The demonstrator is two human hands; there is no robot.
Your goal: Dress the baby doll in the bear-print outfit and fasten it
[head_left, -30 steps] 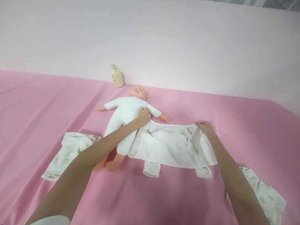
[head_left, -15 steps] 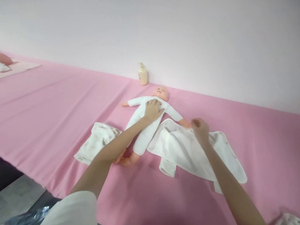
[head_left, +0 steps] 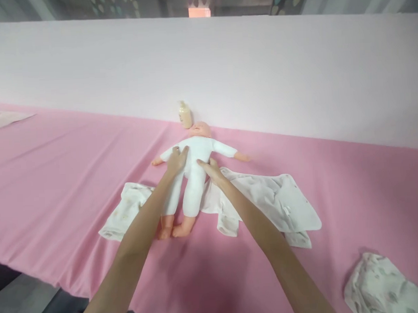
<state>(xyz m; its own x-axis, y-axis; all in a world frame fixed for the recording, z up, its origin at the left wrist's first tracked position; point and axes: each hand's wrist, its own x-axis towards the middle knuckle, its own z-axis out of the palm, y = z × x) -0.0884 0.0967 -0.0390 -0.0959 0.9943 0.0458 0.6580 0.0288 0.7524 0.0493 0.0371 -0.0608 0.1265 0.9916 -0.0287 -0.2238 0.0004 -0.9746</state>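
Observation:
A baby doll [head_left: 195, 152] with a white cloth body lies on its back, arms spread, its head toward the wall. My left hand [head_left: 177, 161] grips one side of its torso, thumb on the front. On the other side my right hand [head_left: 212, 171] holds the waist, thumb on top, with the other fingers partly hidden at the doll's flank. A white baby shirt [head_left: 266, 195] is spread out to the right of the doll, close under my right wrist. Left of the legs lies a folded patterned white garment [head_left: 128, 208], partly behind my left forearm.
A cream pump bottle [head_left: 185, 115] stands by the wall just behind the doll's head. Pink cloth [head_left: 74, 181] covers the table. A bundled patterned cloth [head_left: 384, 282] lies at the front right, and a pale mat [head_left: 6, 118] at the far left.
My right hand has moved left from the doll's hand to its waist. My left hand has shifted from the chest to the torso's side. The doll lies straighter, and the view has tilted up.

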